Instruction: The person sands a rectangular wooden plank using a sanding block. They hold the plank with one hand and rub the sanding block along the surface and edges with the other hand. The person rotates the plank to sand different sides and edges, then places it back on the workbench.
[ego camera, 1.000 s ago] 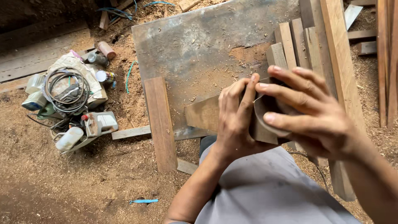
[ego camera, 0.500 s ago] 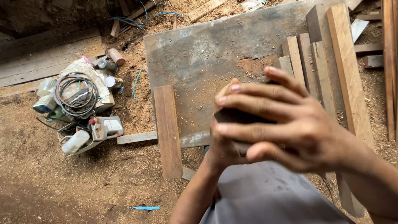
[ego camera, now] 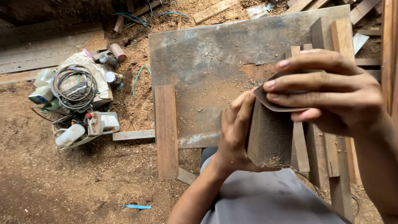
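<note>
Left hand [ego camera: 234,132] gripping wooden block [ego camera: 268,135], right hand [ego camera: 331,89] pressing sandpaper sheet [ego camera: 275,103] on it, above dusty metal sheet [ego camera: 215,70]

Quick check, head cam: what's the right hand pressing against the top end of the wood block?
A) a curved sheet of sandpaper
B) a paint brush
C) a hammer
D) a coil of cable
A: the right hand pinches a thin, curved dark sheet of sandpaper against the top end of the wood block, which the left hand grips from the side.
</note>
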